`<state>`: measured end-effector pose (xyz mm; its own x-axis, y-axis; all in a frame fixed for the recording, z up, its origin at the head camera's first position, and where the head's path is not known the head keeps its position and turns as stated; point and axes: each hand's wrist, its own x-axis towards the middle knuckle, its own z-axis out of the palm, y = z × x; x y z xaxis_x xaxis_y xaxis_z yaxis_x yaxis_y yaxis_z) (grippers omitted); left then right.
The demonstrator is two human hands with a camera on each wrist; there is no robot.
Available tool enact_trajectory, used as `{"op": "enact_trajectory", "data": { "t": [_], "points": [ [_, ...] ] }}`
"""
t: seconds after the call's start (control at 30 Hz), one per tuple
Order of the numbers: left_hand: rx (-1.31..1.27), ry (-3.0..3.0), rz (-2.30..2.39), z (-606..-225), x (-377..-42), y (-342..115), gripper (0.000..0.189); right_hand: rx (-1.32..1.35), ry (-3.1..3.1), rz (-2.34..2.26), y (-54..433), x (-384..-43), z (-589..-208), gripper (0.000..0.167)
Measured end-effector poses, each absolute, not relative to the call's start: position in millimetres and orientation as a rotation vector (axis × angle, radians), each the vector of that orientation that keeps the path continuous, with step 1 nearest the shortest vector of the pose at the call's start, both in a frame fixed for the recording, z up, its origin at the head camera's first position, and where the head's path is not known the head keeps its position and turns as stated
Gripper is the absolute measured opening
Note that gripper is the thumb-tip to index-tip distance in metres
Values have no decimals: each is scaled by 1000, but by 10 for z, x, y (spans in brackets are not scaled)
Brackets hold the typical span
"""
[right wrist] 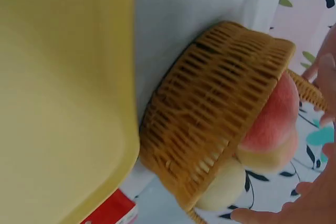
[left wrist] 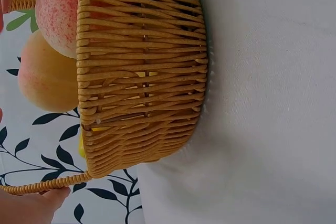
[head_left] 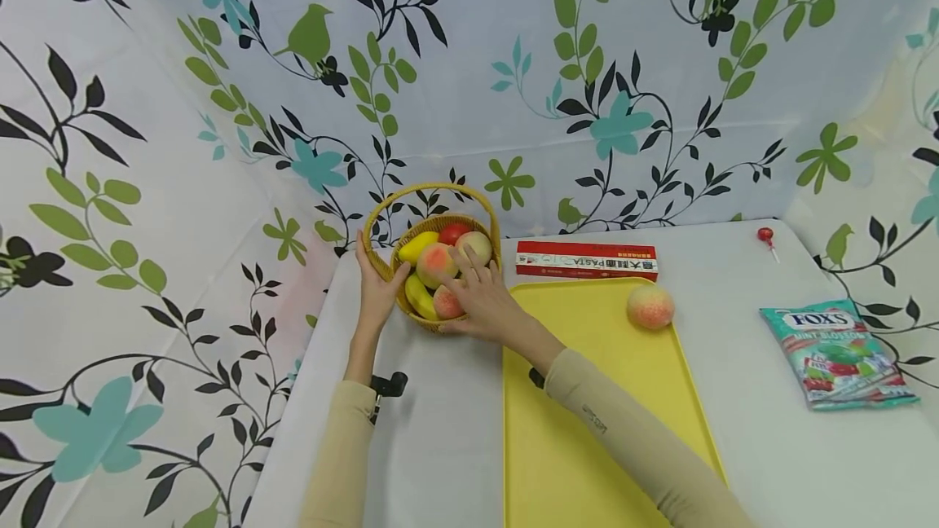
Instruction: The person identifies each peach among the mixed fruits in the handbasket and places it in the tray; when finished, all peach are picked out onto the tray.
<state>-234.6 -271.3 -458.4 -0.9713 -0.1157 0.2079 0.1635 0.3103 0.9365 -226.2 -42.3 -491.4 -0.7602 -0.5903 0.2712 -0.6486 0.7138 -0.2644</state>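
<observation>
A yellow wicker basket [left wrist: 142, 66] with a tall handle [head_left: 493, 214] stands at the back left of the table. It holds several fruits: a peach [head_left: 437, 264] in the middle, a paler peach [head_left: 473, 247] at right, a pinkish peach [head_left: 447, 302] in front, a red fruit [head_left: 452, 232] behind and yellow fruits [head_left: 419, 297] at left. My left hand [head_left: 377, 288] grips the basket at its left side, by the handle's base. Over the fruit, my right hand [head_left: 484, 300] spreads its fingers; whether they touch the peaches is unclear.
Right of the basket lies a yellow tray [head_left: 587, 398], with a peach [head_left: 650, 306] by its far right corner. Behind it is a red pasta box [head_left: 585, 260]. A candy bag [head_left: 839, 355] and a red lollipop [head_left: 766, 235] lie further right. Patterned cloth rises behind and left.
</observation>
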Motion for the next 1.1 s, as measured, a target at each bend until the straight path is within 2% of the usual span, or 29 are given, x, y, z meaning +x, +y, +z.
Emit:
{"op": "enact_trajectory", "data": {
  "t": [0.33, 0.57, 0.63, 0.87, 1.1],
  "points": [
    [-38, -2308, -1671, -4889, -2532, -2846, 105, 915, -2829, 421, -932, -2588, -4761, 91],
    [-51, -2274, -1628, -4916, -2531, -2807, 100, 922, -2928, 289, -1128, -2730, -4718, 89],
    [-55, -2280, -1637, -4918, -2535, -2785, 98, 900, -2950, 235, -1132, -2739, -4740, 84],
    [-33, -2286, -1630, -4926, -2526, -2764, 94, 864, -2912, 262, -1109, -2739, -4809, 44],
    [-31, -2294, -1629, -4898, -2512, -2795, 95, 862, -2853, 362, -1097, -2737, -4797, 40]
  ]
}}
